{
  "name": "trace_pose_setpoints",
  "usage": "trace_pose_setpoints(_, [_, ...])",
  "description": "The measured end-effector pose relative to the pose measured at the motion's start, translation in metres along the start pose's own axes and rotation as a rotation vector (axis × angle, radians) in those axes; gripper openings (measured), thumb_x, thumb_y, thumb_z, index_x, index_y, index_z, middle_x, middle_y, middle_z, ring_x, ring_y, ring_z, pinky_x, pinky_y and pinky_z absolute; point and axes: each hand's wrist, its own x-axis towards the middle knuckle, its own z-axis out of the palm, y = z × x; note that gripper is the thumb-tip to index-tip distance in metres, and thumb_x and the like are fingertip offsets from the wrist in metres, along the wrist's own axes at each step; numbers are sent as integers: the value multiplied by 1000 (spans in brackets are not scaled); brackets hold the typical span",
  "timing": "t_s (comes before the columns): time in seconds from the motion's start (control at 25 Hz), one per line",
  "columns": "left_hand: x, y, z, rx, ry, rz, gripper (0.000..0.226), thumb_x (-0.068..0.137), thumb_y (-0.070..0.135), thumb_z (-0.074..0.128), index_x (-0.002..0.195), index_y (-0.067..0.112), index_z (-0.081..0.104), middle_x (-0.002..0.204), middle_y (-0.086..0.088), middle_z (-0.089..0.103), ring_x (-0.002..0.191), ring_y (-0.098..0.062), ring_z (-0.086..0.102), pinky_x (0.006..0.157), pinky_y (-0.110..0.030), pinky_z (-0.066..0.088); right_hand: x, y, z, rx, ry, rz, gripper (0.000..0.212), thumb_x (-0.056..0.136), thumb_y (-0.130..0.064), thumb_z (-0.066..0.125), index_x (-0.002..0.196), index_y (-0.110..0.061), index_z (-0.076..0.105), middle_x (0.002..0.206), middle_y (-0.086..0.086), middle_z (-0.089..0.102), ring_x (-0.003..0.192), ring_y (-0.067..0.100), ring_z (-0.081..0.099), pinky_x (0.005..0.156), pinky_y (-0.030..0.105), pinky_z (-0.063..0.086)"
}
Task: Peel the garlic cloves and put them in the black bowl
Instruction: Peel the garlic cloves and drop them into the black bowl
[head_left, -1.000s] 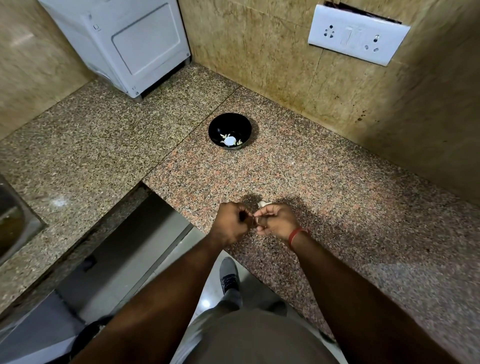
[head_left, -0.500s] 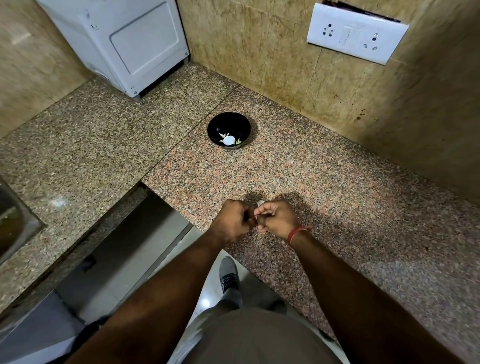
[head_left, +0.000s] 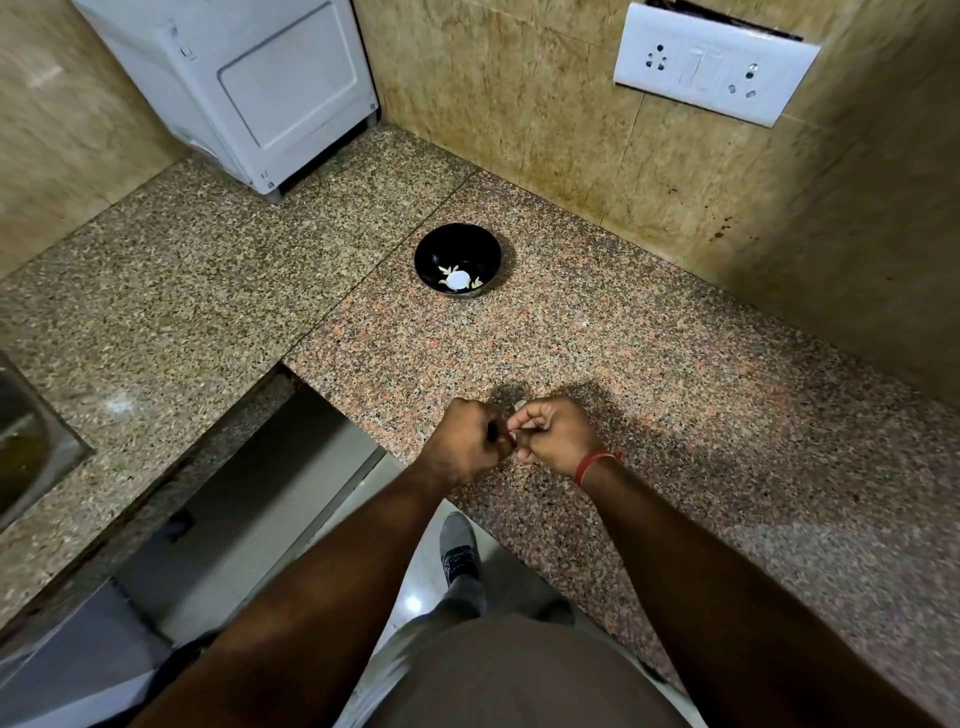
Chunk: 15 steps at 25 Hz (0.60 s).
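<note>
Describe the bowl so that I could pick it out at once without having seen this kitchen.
Start at the white socket plate on the tiled wall. Below and left of it, the black bowl stands alone on the speckled granite counter. It is small, round and glossy, with pale bits inside.

Your bench (head_left: 597, 364): polished speckled granite, faint sheen. Black bowl (head_left: 457, 249): glossy, smooth. Wall socket plate (head_left: 714, 65): smooth white plastic. Sink (head_left: 31, 441): dull metal. Your wristband (head_left: 595, 462): red thread.
</note>
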Motion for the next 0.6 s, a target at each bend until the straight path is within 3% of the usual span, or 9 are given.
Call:
trace_pose_setpoints(0.12, [0,-2,0,-33,-17,19,8,80,8,76,78,15,73,69,3,69,57,-11,63,53,-11,40,4,0,-2,13,-6,11,20,85,11,71,89,-9,75,74,9,75,58,17,69,61,35,61])
trace_pose_setpoints(0.28, [0,-1,-1,-45,-17,33,14,79,8,77,76,19,70,66,9,64,54,-2,57,52,-8,37,6,-1,-2,62,-22,47,21,84,14,69,90,-6,74,76,11,75,57,18,68,57,31,57])
trace_pose_setpoints(0.44, [-3,3,2,-86,19,11,20,78,4,76,74,21,67,68,6,64,59,-9,59,55,-15,41,7,2,-3,102,-38,52,26,81,17,67,92,-5,73,79,13,75,58,20,69,60,37,61])
trace_pose_setpoints(0.6, [-9,4,8,-347,56,-66,23,85,2,71,72,20,65,65,1,65,51,-10,55,50,-18,43,2,2,-4,317,-24,129,25,82,22,65,100,4,70,94,22,74,62,25,69,58,37,62])
